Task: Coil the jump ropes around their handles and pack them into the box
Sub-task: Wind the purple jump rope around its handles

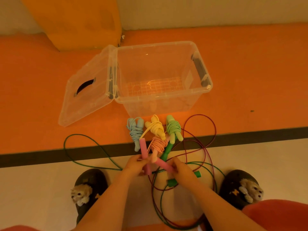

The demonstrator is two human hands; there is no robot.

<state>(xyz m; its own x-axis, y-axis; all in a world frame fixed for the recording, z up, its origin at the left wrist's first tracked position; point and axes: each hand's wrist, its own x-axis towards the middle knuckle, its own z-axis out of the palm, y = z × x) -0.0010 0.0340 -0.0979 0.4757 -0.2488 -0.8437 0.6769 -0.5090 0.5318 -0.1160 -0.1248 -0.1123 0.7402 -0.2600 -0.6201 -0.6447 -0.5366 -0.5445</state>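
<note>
dim, warm orange cast; soft focus; wide-angle bending at edges; faint glare on box (202,90)

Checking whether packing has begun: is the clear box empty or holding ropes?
Empty. Only the gridded bottom of the clear box shows through its open top; the coiled ropes lie on the floor in front of it.
</note>
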